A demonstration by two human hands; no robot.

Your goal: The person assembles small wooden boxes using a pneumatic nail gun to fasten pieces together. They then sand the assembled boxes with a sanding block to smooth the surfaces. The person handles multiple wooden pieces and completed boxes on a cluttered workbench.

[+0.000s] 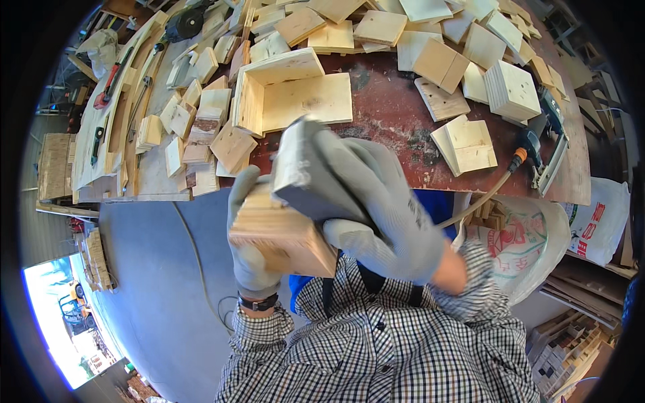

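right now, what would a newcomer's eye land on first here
First, the two grey-gloved hands at centre: the right hand presses a grey sanding block onto a small wooden box that the left hand grips from below. Behind them, a reddish workbench is strewn with pale plywood squares, with an open-sided plywood box just above the hands.

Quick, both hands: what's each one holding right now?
Left hand: closed on a pale square plywood block, gripped from below.
Right hand: closed on a grey rectangular sanding block, pressed onto it.
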